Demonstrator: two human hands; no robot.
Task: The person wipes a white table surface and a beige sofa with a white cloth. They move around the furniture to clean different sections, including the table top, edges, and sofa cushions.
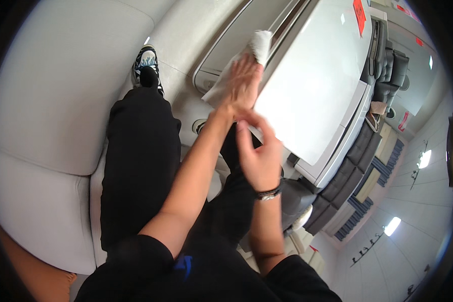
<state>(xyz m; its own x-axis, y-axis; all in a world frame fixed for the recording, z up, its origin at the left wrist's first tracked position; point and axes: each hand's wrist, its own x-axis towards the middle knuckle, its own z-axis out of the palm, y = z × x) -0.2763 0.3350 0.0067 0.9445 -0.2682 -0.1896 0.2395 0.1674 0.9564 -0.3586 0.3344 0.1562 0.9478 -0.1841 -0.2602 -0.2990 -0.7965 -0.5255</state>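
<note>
My left hand (243,81) lies with its fingers extended over a white cloth or paper towel (262,43), holding it against the grey side of a low table. The fingers are slightly blurred. Part of the towel bunches up past the fingertips, and part spreads below the palm. Beside the left wrist is my right hand (260,154), its thumb and index finger apart and its fingertips overlapping the wrist in view; whether they touch it cannot be told. It holds nothing visible. A dark bracelet circles the right wrist. The glossy white tabletop (309,83) extends to the right of both hands.
A light grey sofa (60,87) fills the left side. The table's lower grey part has a curved metal trim (202,64). My legs in black trousers (139,158) are between sofa and table. A red paper (359,17) lies on the tabletop; dark sofas (343,177) stand beyond.
</note>
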